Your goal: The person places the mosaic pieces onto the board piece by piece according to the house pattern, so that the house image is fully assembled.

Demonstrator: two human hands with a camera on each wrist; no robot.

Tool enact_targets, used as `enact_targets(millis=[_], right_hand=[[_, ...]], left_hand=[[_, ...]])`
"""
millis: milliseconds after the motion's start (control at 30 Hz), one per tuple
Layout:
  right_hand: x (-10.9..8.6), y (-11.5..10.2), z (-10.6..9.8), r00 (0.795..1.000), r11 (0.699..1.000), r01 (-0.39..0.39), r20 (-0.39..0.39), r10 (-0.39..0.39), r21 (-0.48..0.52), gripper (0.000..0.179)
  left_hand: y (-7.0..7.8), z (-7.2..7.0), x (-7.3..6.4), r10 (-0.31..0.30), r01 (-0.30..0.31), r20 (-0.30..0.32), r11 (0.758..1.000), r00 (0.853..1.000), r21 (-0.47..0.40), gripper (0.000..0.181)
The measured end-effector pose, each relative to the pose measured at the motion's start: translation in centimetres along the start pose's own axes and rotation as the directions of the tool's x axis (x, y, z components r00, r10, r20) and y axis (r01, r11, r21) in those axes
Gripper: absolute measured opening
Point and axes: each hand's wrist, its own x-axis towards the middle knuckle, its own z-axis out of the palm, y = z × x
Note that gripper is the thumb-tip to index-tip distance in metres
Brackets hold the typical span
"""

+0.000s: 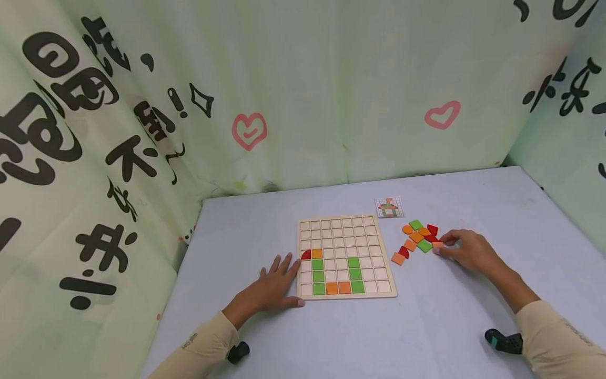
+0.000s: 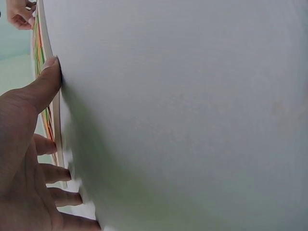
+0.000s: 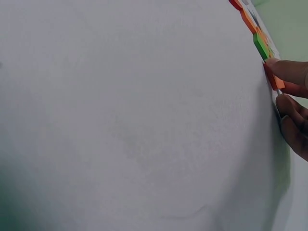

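Observation:
My left hand (image 1: 272,289) rests on the table with its fingers spread, fingertips and thumb at the left edge of a wooden grid board (image 1: 347,298). On the board are a red rounded tile (image 1: 306,255), an orange square (image 1: 316,253), two columns of green squares (image 1: 318,276) and two orange squares (image 1: 338,288) between the columns at the bottom. To the right of the board, my right hand (image 1: 471,250) pinches an orange tile (image 3: 278,82) between thumb and fingers. It is at the right end of a loose pile of tiles (image 1: 416,237), close to a red piece and a green one (image 3: 261,45).
A small printed pattern card (image 1: 390,207) lies behind the board's top right corner. White cloth covers the table (image 1: 360,337). Pale curtains (image 1: 341,105) with writing and hearts hang behind and at both sides. Dark wrist devices (image 1: 504,342) sit below both sleeves.

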Motion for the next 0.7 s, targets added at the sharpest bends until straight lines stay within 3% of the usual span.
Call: enact_targets(millis=[700], right_hand=[[-0.6, -1.2, 0.5, 0.995, 0.995, 0.099, -0.015, -0.099, -0.009, 0.036]], left_hand=[[-0.2, 0.4, 0.2, 0.002, -0.002, -0.003, 1.000, 1.000, -0.005, 0.102]])
